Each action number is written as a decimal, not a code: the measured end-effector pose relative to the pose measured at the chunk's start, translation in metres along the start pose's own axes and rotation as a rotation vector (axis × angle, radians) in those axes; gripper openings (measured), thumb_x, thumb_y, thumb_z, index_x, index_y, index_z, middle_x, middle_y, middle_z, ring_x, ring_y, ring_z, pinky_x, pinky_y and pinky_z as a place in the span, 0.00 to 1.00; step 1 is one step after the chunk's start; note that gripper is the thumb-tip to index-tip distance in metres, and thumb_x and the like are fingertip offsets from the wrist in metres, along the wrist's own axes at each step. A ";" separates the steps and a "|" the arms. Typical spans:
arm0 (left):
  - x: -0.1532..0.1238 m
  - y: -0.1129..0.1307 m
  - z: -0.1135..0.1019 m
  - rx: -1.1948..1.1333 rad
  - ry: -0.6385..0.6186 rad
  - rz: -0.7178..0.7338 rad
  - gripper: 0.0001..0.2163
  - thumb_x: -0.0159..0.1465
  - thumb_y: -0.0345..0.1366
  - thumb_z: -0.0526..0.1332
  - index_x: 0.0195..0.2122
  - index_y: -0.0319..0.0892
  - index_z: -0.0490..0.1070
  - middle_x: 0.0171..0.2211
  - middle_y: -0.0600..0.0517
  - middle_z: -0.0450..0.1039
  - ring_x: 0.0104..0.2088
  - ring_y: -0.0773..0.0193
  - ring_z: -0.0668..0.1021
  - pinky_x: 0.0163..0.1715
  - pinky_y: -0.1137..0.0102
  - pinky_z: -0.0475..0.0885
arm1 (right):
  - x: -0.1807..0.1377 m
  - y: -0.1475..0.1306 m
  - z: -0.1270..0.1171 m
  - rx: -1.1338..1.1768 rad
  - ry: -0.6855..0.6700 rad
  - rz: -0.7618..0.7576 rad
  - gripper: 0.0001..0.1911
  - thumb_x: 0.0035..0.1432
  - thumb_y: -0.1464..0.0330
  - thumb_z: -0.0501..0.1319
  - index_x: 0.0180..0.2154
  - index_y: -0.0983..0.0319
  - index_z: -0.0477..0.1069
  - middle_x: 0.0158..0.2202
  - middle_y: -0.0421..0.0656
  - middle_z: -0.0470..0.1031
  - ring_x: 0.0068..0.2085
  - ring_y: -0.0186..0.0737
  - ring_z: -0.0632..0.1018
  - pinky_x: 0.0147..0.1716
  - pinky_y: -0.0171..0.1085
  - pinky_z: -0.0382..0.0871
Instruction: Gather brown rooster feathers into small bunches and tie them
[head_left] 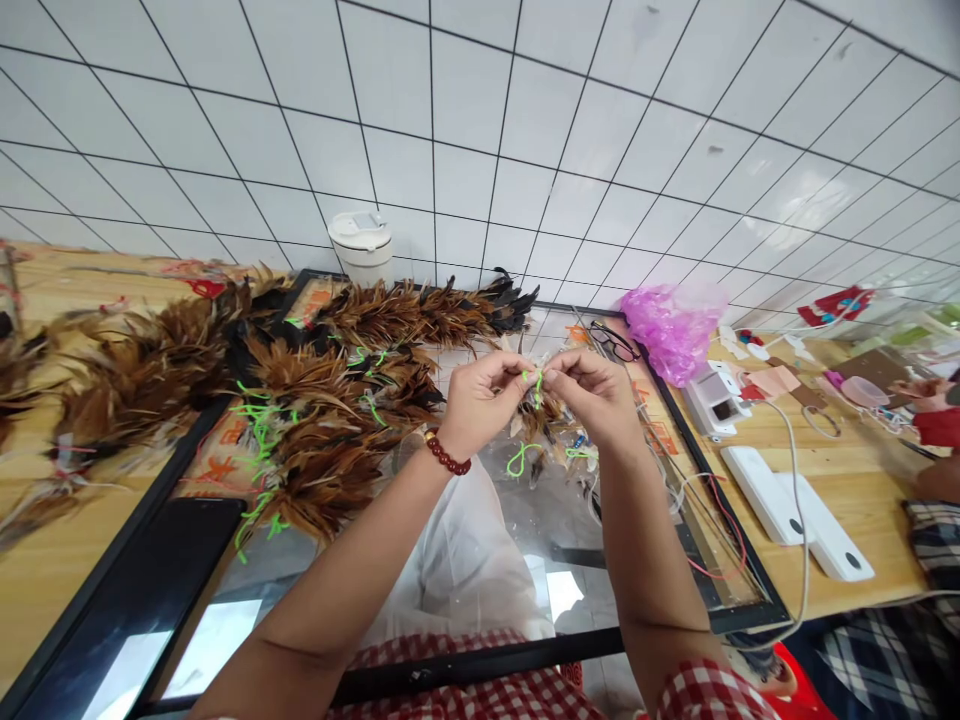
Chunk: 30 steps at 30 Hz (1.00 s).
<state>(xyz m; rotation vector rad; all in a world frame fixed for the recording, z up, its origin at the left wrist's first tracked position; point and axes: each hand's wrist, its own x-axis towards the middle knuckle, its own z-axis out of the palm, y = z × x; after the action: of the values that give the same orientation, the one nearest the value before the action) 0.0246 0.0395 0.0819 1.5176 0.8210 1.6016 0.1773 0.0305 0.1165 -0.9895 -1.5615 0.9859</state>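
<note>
Close together over the glass-topped table (517,520), both my hands are closed in a pinch. My left hand (482,400), with a beaded bracelet at its wrist, and my right hand (596,392) meet at a bright green string (538,390). Brown feathers (551,412) show just beneath the fingertips; whether the string goes round them I cannot tell. A loose green string loop (523,459) lies on the glass below. Left of my hands are brown feather bundles (322,450), several tied with green string.
A white lidded container (361,248) stands by the tiled wall. A phone (187,545) lies at left. To the right are eyeglasses (615,342), a pink plastic bag (671,325), white power banks (799,512) and a cable (801,500). Another person's sleeve (934,540) shows at far right.
</note>
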 end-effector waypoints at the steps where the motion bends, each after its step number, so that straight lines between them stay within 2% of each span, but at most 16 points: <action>1: 0.000 -0.002 0.000 0.009 -0.006 0.011 0.05 0.56 0.35 0.66 0.31 0.39 0.76 0.27 0.51 0.77 0.25 0.69 0.76 0.27 0.75 0.73 | 0.000 0.000 0.000 0.010 0.011 0.004 0.11 0.53 0.60 0.67 0.29 0.61 0.74 0.23 0.38 0.71 0.24 0.30 0.69 0.24 0.31 0.64; 6: -0.003 -0.006 0.001 0.107 -0.001 0.114 0.04 0.59 0.33 0.63 0.32 0.40 0.78 0.31 0.49 0.78 0.31 0.67 0.78 0.33 0.73 0.73 | 0.002 0.001 -0.001 0.051 0.032 0.063 0.11 0.53 0.60 0.67 0.33 0.61 0.74 0.24 0.38 0.74 0.25 0.31 0.73 0.26 0.33 0.69; 13: -0.003 -0.002 0.001 0.220 0.086 0.111 0.04 0.59 0.33 0.63 0.33 0.41 0.77 0.31 0.50 0.78 0.31 0.67 0.78 0.35 0.72 0.73 | 0.003 0.005 -0.003 0.011 -0.048 0.094 0.13 0.50 0.59 0.69 0.34 0.60 0.79 0.29 0.40 0.78 0.28 0.33 0.74 0.30 0.35 0.72; 18: -0.003 -0.003 -0.002 0.269 0.046 0.160 0.04 0.59 0.32 0.63 0.32 0.42 0.78 0.31 0.50 0.78 0.31 0.66 0.78 0.36 0.71 0.73 | 0.003 0.007 -0.003 0.006 -0.039 0.104 0.13 0.47 0.59 0.70 0.32 0.61 0.78 0.27 0.41 0.77 0.28 0.33 0.74 0.29 0.34 0.70; 21: -0.002 -0.001 -0.001 0.208 0.009 0.097 0.03 0.58 0.32 0.63 0.31 0.41 0.77 0.30 0.50 0.78 0.31 0.66 0.77 0.35 0.71 0.73 | 0.003 0.007 -0.004 -0.041 -0.051 0.098 0.12 0.49 0.60 0.69 0.31 0.62 0.77 0.26 0.41 0.76 0.27 0.32 0.73 0.27 0.33 0.68; 26: 0.002 0.001 0.000 -0.068 -0.007 -0.151 0.06 0.53 0.35 0.68 0.29 0.38 0.76 0.26 0.50 0.76 0.25 0.68 0.76 0.27 0.74 0.72 | 0.000 0.007 -0.001 -0.212 0.030 0.015 0.10 0.54 0.62 0.65 0.30 0.63 0.75 0.24 0.40 0.74 0.24 0.30 0.70 0.23 0.31 0.63; 30: 0.005 0.001 -0.002 -0.183 0.023 -0.225 0.11 0.50 0.39 0.71 0.28 0.38 0.75 0.24 0.52 0.75 0.22 0.70 0.74 0.24 0.75 0.71 | 0.000 0.005 0.001 -0.125 -0.012 0.031 0.10 0.54 0.61 0.65 0.34 0.63 0.75 0.28 0.41 0.76 0.27 0.32 0.74 0.27 0.32 0.68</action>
<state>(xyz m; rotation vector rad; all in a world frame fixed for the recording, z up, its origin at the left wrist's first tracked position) 0.0227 0.0436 0.0847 1.2352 0.8039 1.4867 0.1769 0.0317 0.1118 -1.0988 -1.6380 0.9266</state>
